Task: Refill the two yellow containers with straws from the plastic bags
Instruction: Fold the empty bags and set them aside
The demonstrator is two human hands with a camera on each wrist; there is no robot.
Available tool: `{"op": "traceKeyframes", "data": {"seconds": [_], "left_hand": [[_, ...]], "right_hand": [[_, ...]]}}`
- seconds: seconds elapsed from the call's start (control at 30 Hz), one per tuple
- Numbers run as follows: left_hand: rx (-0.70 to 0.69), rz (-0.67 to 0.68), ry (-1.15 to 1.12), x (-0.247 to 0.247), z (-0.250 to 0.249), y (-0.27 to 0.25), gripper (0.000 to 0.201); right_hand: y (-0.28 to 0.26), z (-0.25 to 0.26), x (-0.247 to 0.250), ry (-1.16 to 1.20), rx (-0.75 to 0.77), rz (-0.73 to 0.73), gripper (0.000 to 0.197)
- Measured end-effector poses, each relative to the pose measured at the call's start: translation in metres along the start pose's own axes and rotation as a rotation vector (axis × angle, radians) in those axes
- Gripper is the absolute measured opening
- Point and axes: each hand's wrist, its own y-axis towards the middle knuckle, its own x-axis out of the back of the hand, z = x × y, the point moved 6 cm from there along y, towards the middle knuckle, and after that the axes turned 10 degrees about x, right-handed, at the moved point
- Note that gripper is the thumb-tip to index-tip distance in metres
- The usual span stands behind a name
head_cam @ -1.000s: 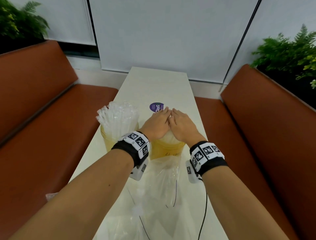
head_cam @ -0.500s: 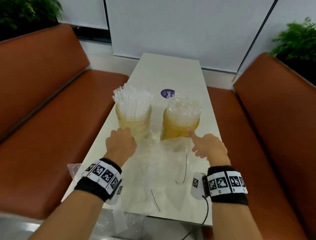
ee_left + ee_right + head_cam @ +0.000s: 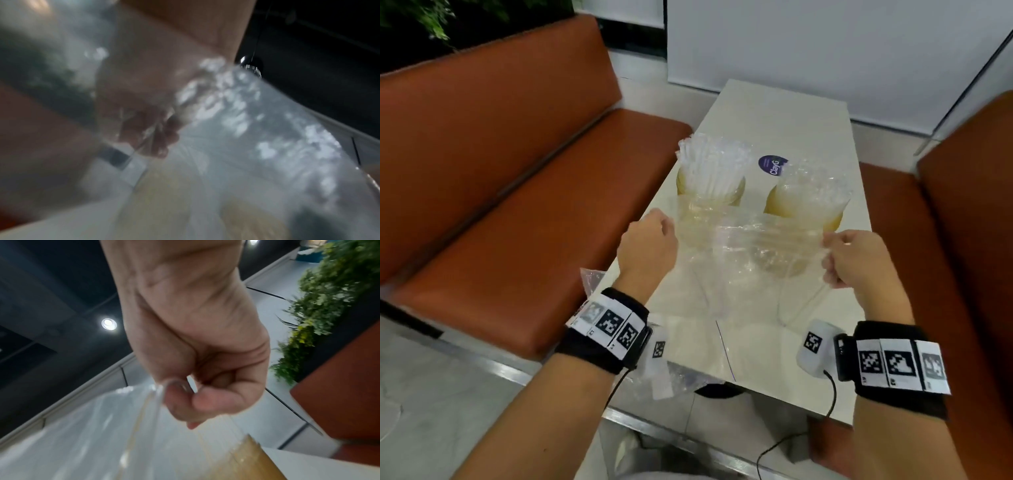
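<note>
Two yellow containers stand side by side on the white table [image 3: 822, 113]. The left container [image 3: 736, 194] is packed with clear wrapped straws [image 3: 709, 164]; the right container [image 3: 777, 204] also holds straws [image 3: 811, 185]. A clear empty plastic bag [image 3: 750, 260] is stretched in the air in front of them. My left hand [image 3: 650, 240] grips its left edge and my right hand [image 3: 849, 257] pinches its right edge [image 3: 160, 391]. The left wrist view is blurred, with plastic film [image 3: 246, 129] over the curled fingers [image 3: 160, 138].
Orange-brown benches [image 3: 517, 212] run along both sides of the narrow table. A purple sticker [image 3: 772, 165] lies behind the containers. More crumpled plastic [image 3: 590, 277] hangs off the table's near left edge. Plants [image 3: 320, 305] stand behind the right bench.
Both hands left the top of the right container, pulled back toward me, took hold of the empty bag and lifted it, spread between them. The head view shifted back and right.
</note>
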Motion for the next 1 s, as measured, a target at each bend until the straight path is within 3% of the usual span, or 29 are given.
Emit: {"op": "traceKeyframes", "data": {"seconds": [0.1,0.2,0.3,0.43,0.53,0.6,0.73,0.8,0.87,0.9,1.0], "left_hand": [[-0.039,-0.124,-0.028,0.039,0.014,-0.012,0.026],[0.035,-0.165,0.017,0.053,0.048,-0.026,0.022],[0.212,-0.089,0.131,0.038,0.096,-0.033,0.034],[0.466,0.126,0.246,0.008,0.154,-0.039,0.048],[0.558,0.275,0.202,-0.007,0.179,-0.046,0.06],[0.563,0.317,0.135,-0.009,0.188,-0.05,0.057],[0.557,0.238,-0.019,-0.001,0.193,-0.054,0.035],[0.569,0.217,-0.098,0.002,0.194,-0.054,0.046],[0.584,0.193,-0.13,0.006,0.198,-0.051,0.068],[0.579,0.172,-0.127,0.009,0.2,-0.049,0.07],[0.47,0.102,-0.117,0.014,0.202,-0.038,0.023]], "right_hand": [[-0.003,0.032,-0.003,-0.302,0.25,-0.064,0.033],[-0.003,0.044,-0.037,-0.273,0.354,0.008,0.029],[-0.002,0.032,-0.087,-0.254,0.254,0.25,0.027],[-0.012,0.008,-0.151,-0.351,0.085,0.607,0.055],[-0.018,-0.019,-0.182,-0.411,0.021,0.738,0.069],[-0.019,-0.033,-0.196,-0.422,0.013,0.745,0.077],[-0.017,-0.048,-0.215,-0.244,-0.045,0.695,0.094],[-0.013,-0.051,-0.217,-0.221,-0.036,0.696,0.096],[-0.013,-0.057,-0.219,-0.178,-0.056,0.752,0.082],[-0.016,-0.059,-0.219,-0.135,-0.08,0.8,0.077],[-0.021,-0.063,-0.215,-0.009,-0.1,0.895,0.056]]}}
